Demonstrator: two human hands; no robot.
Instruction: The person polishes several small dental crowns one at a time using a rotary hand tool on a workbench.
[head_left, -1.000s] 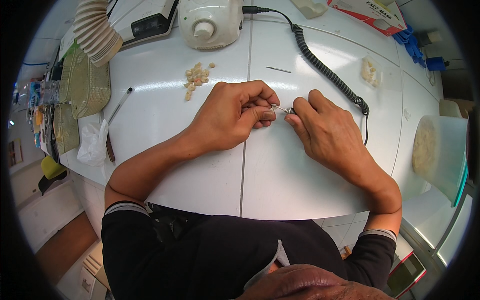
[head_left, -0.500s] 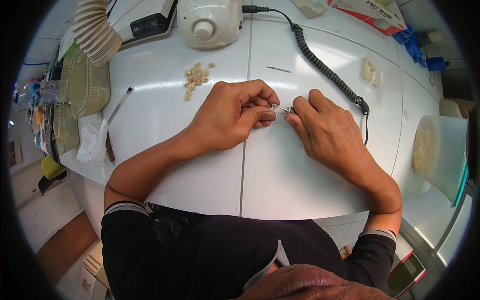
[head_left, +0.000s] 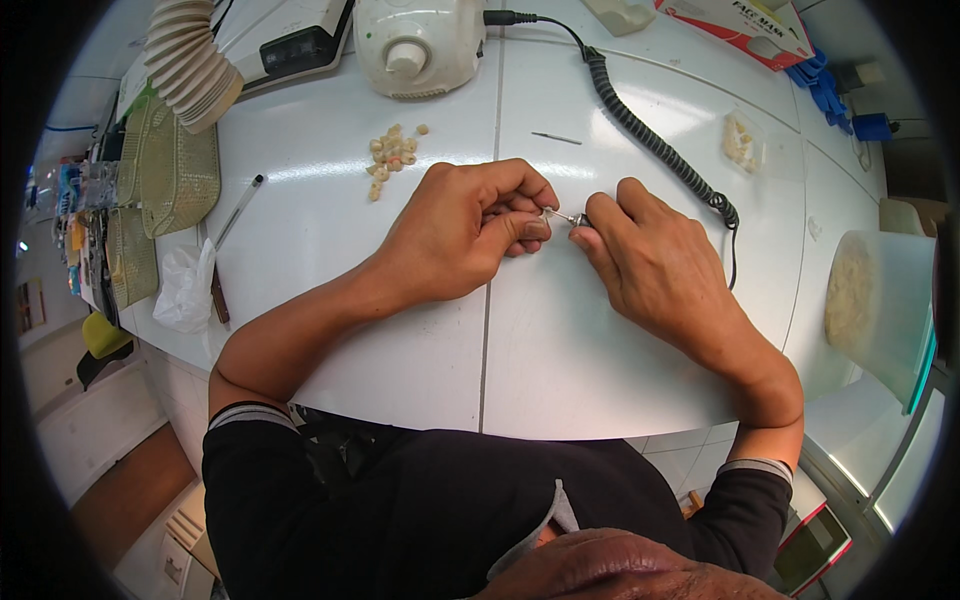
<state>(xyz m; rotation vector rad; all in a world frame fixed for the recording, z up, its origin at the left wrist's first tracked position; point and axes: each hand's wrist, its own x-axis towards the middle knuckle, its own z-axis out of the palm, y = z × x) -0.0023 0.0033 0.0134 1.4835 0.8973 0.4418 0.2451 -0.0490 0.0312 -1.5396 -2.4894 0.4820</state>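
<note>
Handpiece (head_left: 580, 222) sits gripped in your right hand (head_left: 650, 245), only its metal nose showing, with a thin bit (head_left: 563, 216) pointing left toward your other fingertips. In your left hand (head_left: 465, 225), thumb and forefinger are pinched on a small pale piece (head_left: 547, 213) at the bit's tip, above the white table (head_left: 600, 350); your fingers cover most of it, so whether bit and piece touch is hard to tell. Against half a second ago, hardly anything differs: both your hands, their grips and the bit keep their places. The heap of tooth-like pieces (head_left: 390, 158) ahead of your left wrist, the loose metal rod (head_left: 557, 138) and the clear box (head_left: 757, 155) on the right lie unchanged.
</note>
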